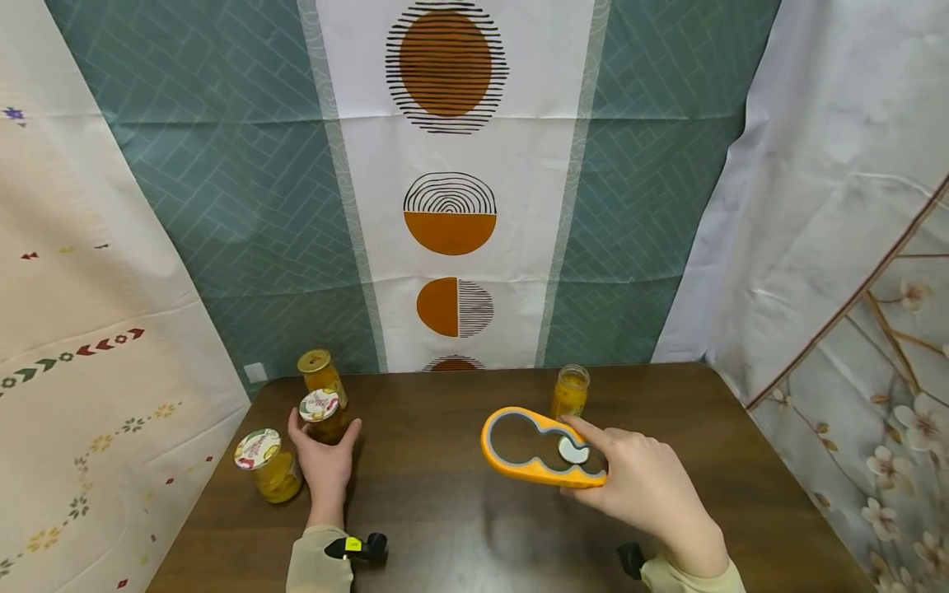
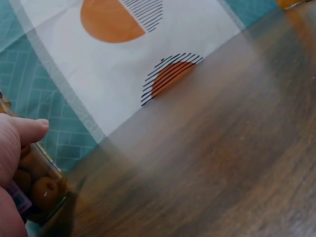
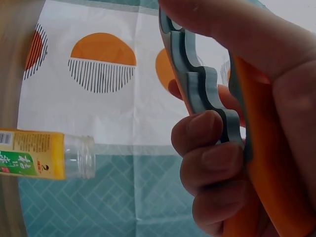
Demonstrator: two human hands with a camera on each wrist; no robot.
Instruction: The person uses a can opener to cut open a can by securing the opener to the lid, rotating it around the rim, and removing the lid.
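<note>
Backdrop: teal-and-white printed cloth (image 1: 452, 156), hung behind the work. Brown wooden tabletop (image 1: 430, 494), bearing four jars. Right hand (image 1: 645, 469): grasping, fingers curled round one end of an orange, grey-lined jar opener (image 1: 535, 472), held above the tabletop; this end grip presumably leaves the wider loop unobstructed. Left hand (image 1: 324, 473): not clenched, thumb and fingers spread astride a jar of brown olive-like fruit (image 1: 326, 422), a spread apparently suited to its width; contact cannot be told. Flanking jars: gold-lidded (image 1: 322, 371), just behind; white patterned-lidded (image 1: 276, 478), left of the hand, upright on its base, presumably for stability. Lidless glass jar (image 1: 570, 391), yellow label, beyond the opener; standing upright likely keeps its contents in. Small white piece (image 1: 572, 450), visible within the opener's outline; whether gripped or lying behind, uncertain.
</note>
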